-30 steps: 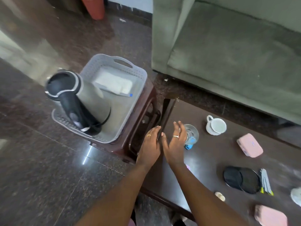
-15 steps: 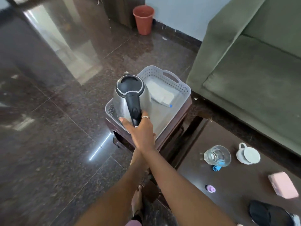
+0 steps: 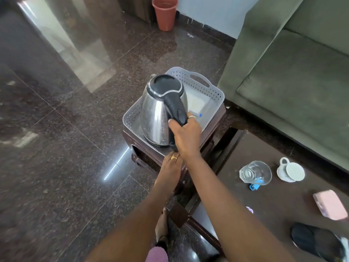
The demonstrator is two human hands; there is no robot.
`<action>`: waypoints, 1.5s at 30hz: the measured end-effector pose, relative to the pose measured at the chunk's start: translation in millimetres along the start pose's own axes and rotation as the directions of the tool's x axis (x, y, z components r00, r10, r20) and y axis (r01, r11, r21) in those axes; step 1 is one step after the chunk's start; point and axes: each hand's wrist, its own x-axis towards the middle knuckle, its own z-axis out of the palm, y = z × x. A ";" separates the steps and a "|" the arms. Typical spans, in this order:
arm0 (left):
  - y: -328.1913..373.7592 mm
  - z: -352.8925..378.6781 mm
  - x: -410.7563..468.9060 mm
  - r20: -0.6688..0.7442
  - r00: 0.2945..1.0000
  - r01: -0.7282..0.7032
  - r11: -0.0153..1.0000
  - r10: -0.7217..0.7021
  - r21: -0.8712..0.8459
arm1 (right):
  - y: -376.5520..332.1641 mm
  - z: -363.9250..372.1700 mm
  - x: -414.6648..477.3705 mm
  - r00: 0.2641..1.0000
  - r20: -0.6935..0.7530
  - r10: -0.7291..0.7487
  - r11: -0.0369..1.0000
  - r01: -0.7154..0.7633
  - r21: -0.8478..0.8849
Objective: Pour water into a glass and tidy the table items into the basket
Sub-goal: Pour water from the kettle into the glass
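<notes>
A: Head view, looking down. The right hand (image 3: pixel 186 136) is wrapping closed around the black handle of the steel kettle (image 3: pixel 160 114), thumb on the near side, a ringed finger curling behind.

B: Where is the kettle sitting?

A: In the near end of the grey perforated basket (image 3: pixel 213 91), tilting slightly away toward the left. Whether its base is resting on the basket floor or just clear of it, cannot tell. A white folded item with a blue tip (image 3: pixel 198 105) is lying in the basket behind it.

B: And the basket?

A: Resting on a small dark wooden stool (image 3: pixel 149 157), beside the green sofa (image 3: pixel 292 76).

B: The left hand?

A: The left hand (image 3: pixel 171 166) is lying below the right wrist against the stool's near edge, ring showing. Fingers are mostly hidden, so cannot tell how far it is closing or whether it is gripping anything.

B: The glass?

A: The clear glass (image 3: pixel 255 173) is standing on the dark tabletop (image 3: pixel 279 205) at right, well apart from the kettle, a small blue object (image 3: pixel 254 186) touching its near side. A white cup on its saucer (image 3: pixel 291 172) is standing just beside it. Nearer, a pink case (image 3: pixel 329 205), a small purple thing (image 3: pixel 249 209) and a black round item (image 3: pixel 313 239) are lying spread out.

B: Anything else?

A: An orange bin (image 3: pixel 165 13) is standing by the far wall on the polished floor.
</notes>
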 end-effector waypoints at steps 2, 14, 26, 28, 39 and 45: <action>4.6 -1.0 -0.6 -0.008 1.000 -0.012 0.998 0.013 0.061 | -7.1 -17.4 -1.2 0.999 -0.037 -0.022 0.999 0.024 0.046; 25.8 21.9 -11.9 -0.131 0.978 -0.136 0.970 0.165 0.202 | -15.4 -174.1 -33.9 0.946 -0.321 -0.043 0.996 0.064 0.054; 110.4 102.8 4.6 -0.014 0.957 -0.290 0.956 0.289 -0.044 | 32.3 -317.1 -111.7 0.885 -0.458 0.077 0.974 -0.166 -0.156; 120.8 117.2 7.4 0.059 0.969 -0.233 0.969 0.238 -0.079 | 41.4 -335.2 -120.6 0.885 -0.457 0.092 0.963 -0.195 -0.184; 166.5 153.6 50.1 0.273 0.958 -0.066 0.994 0.087 -0.087 | 61.8 -371.9 -119.0 0.912 -0.304 0.275 0.854 -0.377 -0.359; 161.0 162.8 63.6 0.307 0.946 -0.103 0.995 0.102 -0.013 | 64.2 -361.4 -93.5 0.902 -0.247 0.353 0.812 -0.427 -0.397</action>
